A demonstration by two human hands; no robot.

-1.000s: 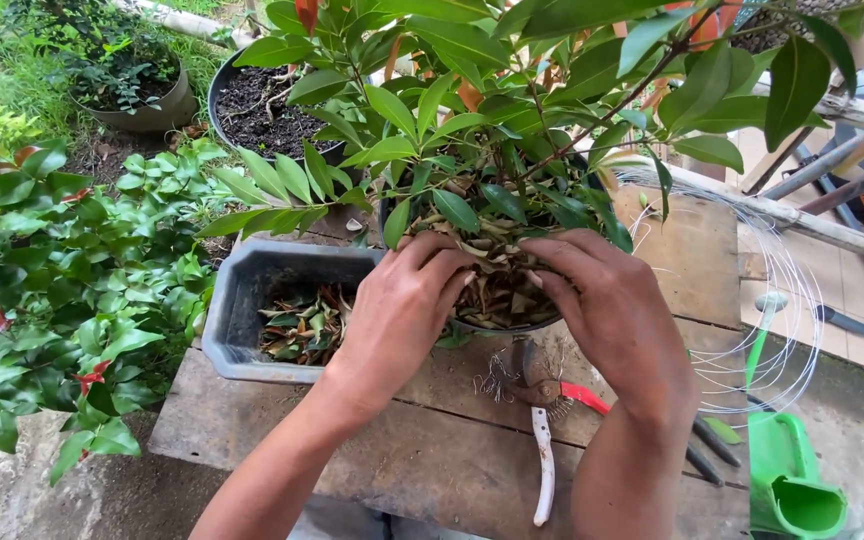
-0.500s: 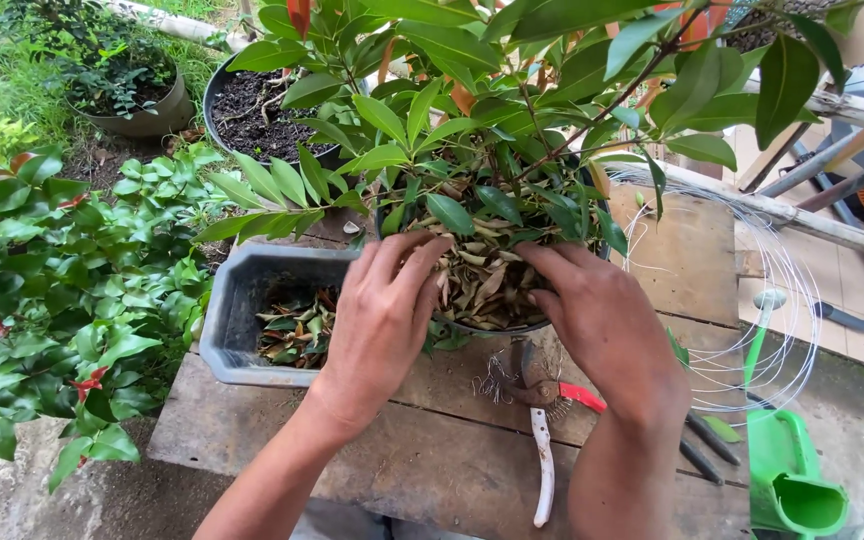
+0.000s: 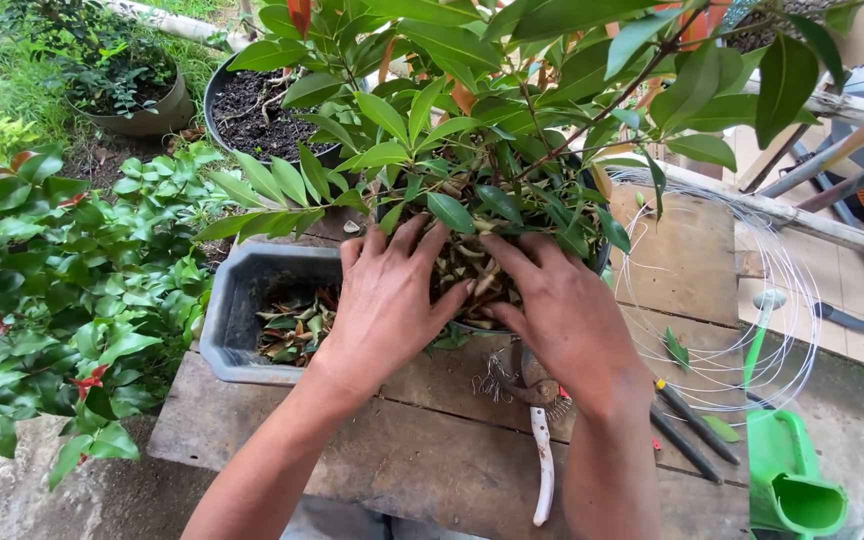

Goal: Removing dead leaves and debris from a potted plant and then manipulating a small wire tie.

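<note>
Both our left hand (image 3: 384,300) and right hand (image 3: 562,318) lie spread, gripping nothing, on dry leaves (image 3: 472,268) in the plant pot (image 3: 597,262); gathering them toward the grey tub (image 3: 227,320) at nine o'clock seems next.

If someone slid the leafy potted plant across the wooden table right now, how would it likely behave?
The potted plant probably feels heavy: its pot looks packed with dry leaves and soil under both hands. The wide, tall foliage suggests it is top-heavy and might tip. The rough wooden table would likely drag rather than let it glide.
</note>
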